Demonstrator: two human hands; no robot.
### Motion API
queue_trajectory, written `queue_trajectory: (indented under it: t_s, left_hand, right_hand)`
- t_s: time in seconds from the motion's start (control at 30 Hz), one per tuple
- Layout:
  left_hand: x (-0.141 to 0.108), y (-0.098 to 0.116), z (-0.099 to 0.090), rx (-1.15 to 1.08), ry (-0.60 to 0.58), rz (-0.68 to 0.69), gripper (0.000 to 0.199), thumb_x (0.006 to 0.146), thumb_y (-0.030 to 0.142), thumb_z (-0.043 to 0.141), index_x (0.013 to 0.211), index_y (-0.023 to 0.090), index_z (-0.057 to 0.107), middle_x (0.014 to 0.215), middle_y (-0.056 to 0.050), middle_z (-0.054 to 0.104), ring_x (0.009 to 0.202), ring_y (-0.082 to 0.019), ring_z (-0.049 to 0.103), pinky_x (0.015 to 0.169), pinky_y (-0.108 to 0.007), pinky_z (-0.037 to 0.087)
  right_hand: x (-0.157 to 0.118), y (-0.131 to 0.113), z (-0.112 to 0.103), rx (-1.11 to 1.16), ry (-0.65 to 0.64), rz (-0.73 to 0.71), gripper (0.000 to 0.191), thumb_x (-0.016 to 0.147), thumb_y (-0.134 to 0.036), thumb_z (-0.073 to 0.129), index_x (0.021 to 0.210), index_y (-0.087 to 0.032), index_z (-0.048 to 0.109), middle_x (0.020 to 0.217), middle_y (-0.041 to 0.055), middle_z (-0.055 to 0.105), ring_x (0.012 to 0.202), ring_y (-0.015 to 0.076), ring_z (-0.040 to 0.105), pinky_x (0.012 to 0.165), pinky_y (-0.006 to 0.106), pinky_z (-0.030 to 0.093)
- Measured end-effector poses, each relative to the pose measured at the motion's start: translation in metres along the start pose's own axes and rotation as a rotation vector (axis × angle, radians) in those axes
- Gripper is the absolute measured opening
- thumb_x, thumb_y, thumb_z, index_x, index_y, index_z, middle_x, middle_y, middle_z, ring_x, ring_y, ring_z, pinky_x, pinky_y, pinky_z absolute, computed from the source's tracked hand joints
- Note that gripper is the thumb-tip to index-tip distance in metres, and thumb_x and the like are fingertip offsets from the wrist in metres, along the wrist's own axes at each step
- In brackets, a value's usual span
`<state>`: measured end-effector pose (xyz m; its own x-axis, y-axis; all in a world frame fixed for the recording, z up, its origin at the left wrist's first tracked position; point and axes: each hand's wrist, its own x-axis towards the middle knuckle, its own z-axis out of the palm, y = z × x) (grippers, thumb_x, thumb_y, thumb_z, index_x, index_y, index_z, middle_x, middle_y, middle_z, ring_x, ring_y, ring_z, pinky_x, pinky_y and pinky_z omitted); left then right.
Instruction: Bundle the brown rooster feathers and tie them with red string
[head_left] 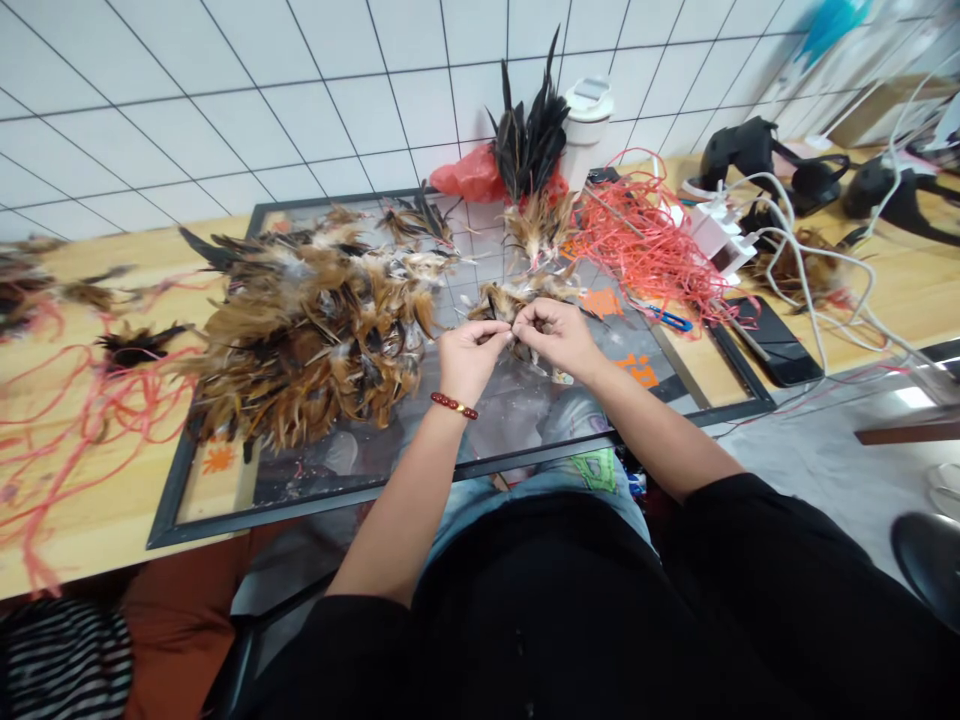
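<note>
My left hand, with a red bead bracelet on its wrist, is closed in a pinch. Right beside it, my right hand pinches too, and the fingertips of both almost meet. What lies between them is too small to make out. Just behind and under the fingers is a small bunch of brown and white feathers on the glass panel. A large pile of brown feathers covers the panel to the left. Pink-red string lies tangled to the right.
Dark feathers stand upright by a red bag and a white container at the tiled wall. A blue cutter, phone and cables lie right. Another person's leg shows lower left.
</note>
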<state>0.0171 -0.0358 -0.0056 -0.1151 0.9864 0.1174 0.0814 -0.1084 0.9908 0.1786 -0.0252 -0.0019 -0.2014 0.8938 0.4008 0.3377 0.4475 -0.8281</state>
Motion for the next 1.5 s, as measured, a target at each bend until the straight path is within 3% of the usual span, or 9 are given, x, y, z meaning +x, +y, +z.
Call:
queue_trajectory:
  t_s: [0.1,0.2,0.3,0.43,0.67,1.07,1.27,1.5]
  left_hand:
    - [-0.001,-0.005,-0.001,0.125,0.001,0.163,0.010,0.069,0.012,0.076,0.068,0.021,0.081,0.072,-0.002,0.078,0.070,-0.014,0.069,0.071,-0.028,0.055]
    - [-0.002,-0.005,0.000,0.155,0.015,0.191,0.015,0.069,0.008,0.075,0.066,0.021,0.080,0.072,-0.002,0.078,0.072,-0.014,0.070,0.074,-0.028,0.055]
    - [-0.003,-0.002,0.003,0.014,0.015,0.050,0.008,0.071,0.011,0.077,0.068,0.019,0.079,0.066,-0.001,0.074,0.062,-0.011,0.064,0.064,-0.024,0.052]
    - [-0.003,0.006,0.004,-0.286,-0.019,-0.227,0.009,0.068,0.018,0.085,0.071,0.015,0.076,0.060,0.000,0.069,0.051,-0.007,0.056,0.052,-0.020,0.046]
    - [-0.003,0.015,0.000,-0.433,-0.044,-0.315,0.008,0.071,0.012,0.081,0.070,0.014,0.073,0.064,0.000,0.071,0.054,-0.006,0.056,0.053,-0.019,0.045]
    - [-0.003,0.011,0.005,-0.309,-0.024,-0.211,0.017,0.068,0.010,0.084,0.071,0.015,0.068,0.058,0.003,0.067,0.053,-0.006,0.059,0.052,-0.016,0.048]
    - [-0.005,0.013,0.007,-0.217,-0.031,-0.161,0.019,0.069,0.004,0.079,0.066,0.016,0.065,0.057,0.004,0.063,0.052,-0.006,0.057,0.055,-0.018,0.048]
    - [-0.004,-0.006,0.005,-0.092,-0.073,-0.002,0.013,0.074,0.006,0.074,0.070,0.017,0.068,0.060,0.005,0.064,0.055,-0.006,0.058,0.057,-0.018,0.047]
  right_hand:
    - [-0.001,0.000,0.000,-0.008,-0.009,-0.001,0.013,0.079,-0.027,0.064,0.069,-0.018,0.065,0.065,-0.0012,0.059,0.058,0.0103,0.047,0.058,0.026,0.039]
    - [-0.002,0.000,0.000,-0.027,-0.011,-0.065,0.014,0.081,-0.029,0.066,0.070,-0.019,0.068,0.066,-0.0005,0.062,0.058,0.0110,0.048,0.058,0.027,0.040]
    - [-0.001,0.004,-0.003,-0.003,0.013,-0.120,0.020,0.086,-0.037,0.068,0.076,-0.020,0.072,0.071,0.0012,0.067,0.064,0.0139,0.056,0.063,0.029,0.045]
    - [0.002,0.012,-0.008,0.005,0.118,-0.055,0.026,0.089,-0.046,0.069,0.086,-0.020,0.075,0.077,0.0024,0.071,0.069,0.0156,0.061,0.069,0.031,0.050]
    - [0.000,0.013,-0.002,-0.052,0.076,-0.173,0.019,0.091,-0.038,0.068,0.095,-0.022,0.077,0.090,0.0051,0.076,0.080,0.0190,0.067,0.080,0.036,0.055]
    - [-0.001,0.016,0.001,-0.114,0.025,-0.164,0.022,0.090,-0.037,0.067,0.100,-0.022,0.079,0.089,0.0053,0.076,0.078,0.0189,0.066,0.074,0.034,0.053]
    - [-0.001,0.015,-0.002,-0.177,-0.011,-0.227,0.021,0.093,-0.038,0.064,0.102,-0.023,0.077,0.089,0.0053,0.076,0.078,0.0201,0.066,0.075,0.035,0.053]
    - [0.002,0.014,-0.008,-0.291,-0.112,-0.328,0.022,0.098,-0.033,0.054,0.095,-0.025,0.074,0.088,0.0054,0.075,0.082,0.0219,0.067,0.077,0.037,0.050]
